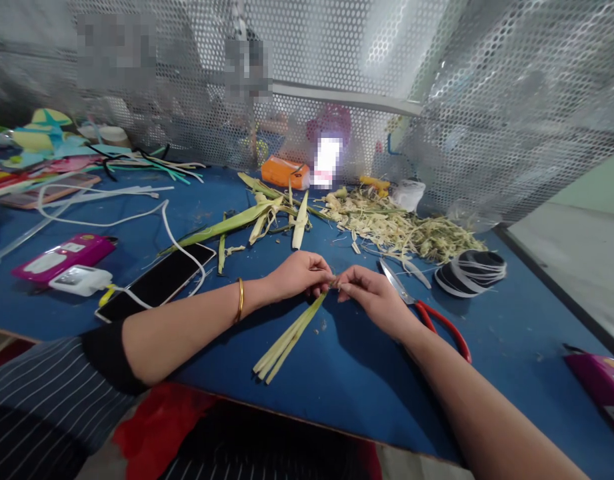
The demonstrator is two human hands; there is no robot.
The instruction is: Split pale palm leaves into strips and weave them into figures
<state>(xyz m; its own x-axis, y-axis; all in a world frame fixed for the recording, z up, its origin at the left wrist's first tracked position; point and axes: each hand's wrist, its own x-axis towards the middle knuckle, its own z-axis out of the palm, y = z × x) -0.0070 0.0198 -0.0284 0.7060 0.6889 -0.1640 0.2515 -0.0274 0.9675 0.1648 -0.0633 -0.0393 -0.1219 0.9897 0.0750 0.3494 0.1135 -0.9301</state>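
Note:
My left hand (299,275) and my right hand (369,293) meet over the blue table (337,373), both pinching the upper end of a small bundle of pale green leaf strips (287,340). The strips slant down and to the left toward the table's near edge. A gold bangle sits on my left wrist. Red-handled scissors (427,310) lie just right of my right hand, partly hidden by my wrist.
A heap of leaf shreds (401,230) and loose long leaves (257,217) lie beyond the hands. A coil of black-and-white cord (471,270) rests at right, a phone (159,283) with white cable at left, pink devices at both sides. Perforated metal screens close the back.

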